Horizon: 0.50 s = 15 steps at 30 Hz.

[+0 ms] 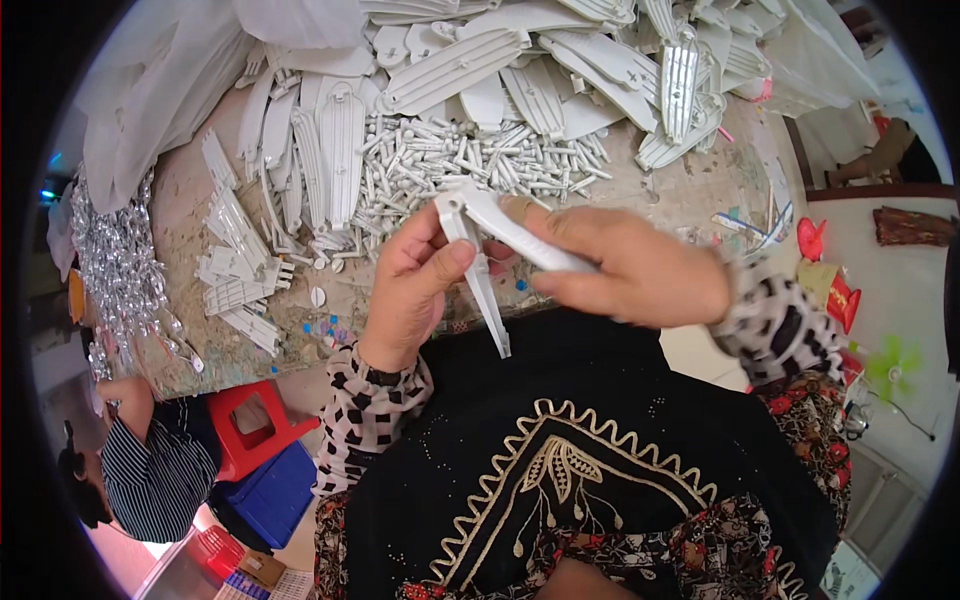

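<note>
My left hand [408, 300] pinches a narrow white plastic arm [484, 305] that points down toward my lap. A curved, smooth white plastic piece [525, 238] meets it at the top and slants down to the right. The fingers of my right hand [630, 265] are closed round this curved piece; that hand is slightly blurred. The two pieces form an upside-down V, and I cannot tell whether they are fastened at the top. Just beyond my hands lies a heap of small white plastic pins [440, 160].
Long ribbed white plastic pieces [455, 75] pile up behind the pins. White slatted parts [240, 240] lie at the left of the worn table [180, 330], beside silvery strands [118, 260]. Another person in a striped top [160, 475] is at lower left, near a red stool [260, 430].
</note>
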### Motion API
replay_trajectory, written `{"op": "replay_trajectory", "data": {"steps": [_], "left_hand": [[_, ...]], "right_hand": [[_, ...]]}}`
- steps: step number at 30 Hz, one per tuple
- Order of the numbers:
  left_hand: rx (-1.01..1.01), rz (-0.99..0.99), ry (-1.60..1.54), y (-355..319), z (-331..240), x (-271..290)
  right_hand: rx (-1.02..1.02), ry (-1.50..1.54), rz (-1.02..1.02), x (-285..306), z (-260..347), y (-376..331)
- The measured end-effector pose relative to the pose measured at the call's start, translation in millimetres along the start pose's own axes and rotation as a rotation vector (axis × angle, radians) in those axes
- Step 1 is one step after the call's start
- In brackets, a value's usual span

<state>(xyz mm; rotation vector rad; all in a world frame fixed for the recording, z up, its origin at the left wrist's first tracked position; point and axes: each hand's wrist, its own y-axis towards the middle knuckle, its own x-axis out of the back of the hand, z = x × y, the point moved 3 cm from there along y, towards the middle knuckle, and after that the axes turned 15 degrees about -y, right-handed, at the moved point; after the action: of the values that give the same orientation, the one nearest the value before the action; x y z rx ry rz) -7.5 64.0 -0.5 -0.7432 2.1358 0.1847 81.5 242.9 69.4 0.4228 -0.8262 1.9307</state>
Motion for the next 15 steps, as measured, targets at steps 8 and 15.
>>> {"op": "replay_trajectory", "data": {"steps": [8,15], "left_hand": [[-0.081,-0.012,0.089,2,1,2],[-0.210,-0.067,0.176,-2,10,-18]], "right_hand": [[0.174,-0.027,-0.509,-57,-18,15],[0.114,-0.141,-0.625,-54,1,16]]}}
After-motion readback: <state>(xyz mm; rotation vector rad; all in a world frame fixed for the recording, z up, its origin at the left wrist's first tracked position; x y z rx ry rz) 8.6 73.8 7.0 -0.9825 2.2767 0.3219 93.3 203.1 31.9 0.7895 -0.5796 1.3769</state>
